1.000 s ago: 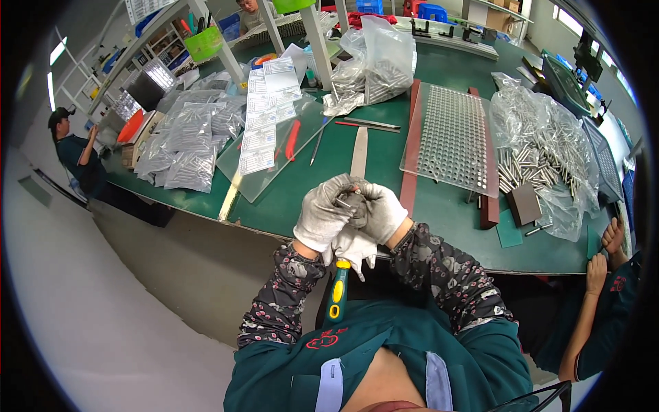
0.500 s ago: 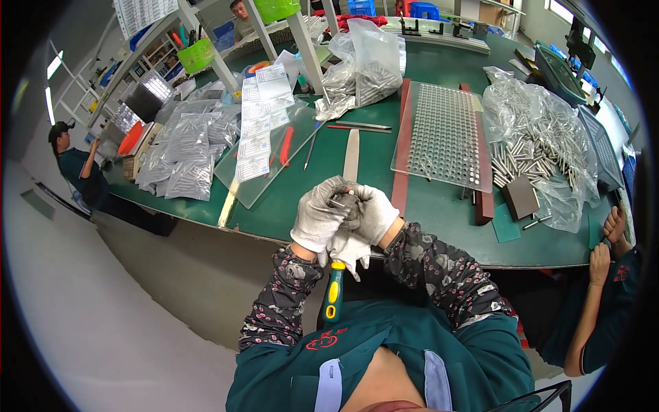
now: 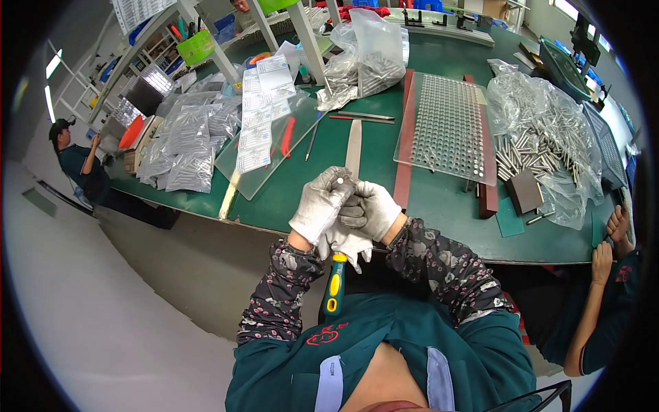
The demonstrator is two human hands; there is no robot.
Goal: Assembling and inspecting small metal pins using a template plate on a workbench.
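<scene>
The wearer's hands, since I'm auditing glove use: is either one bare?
No, the left hand and the right hand both wear whitish gloves with greyish patches.

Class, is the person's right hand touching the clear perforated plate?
Apart: the head view shows bare green tabletop between the right hand and the clear perforated plate.

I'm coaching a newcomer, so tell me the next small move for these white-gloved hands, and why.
Probably roll the small, pale, round-ended piece slightly within the grip of the white-gloved left hand to check its rim: its bright round end faces upward at the fingertips, and the white-gloved right hand is close enough to help steady it.
</scene>
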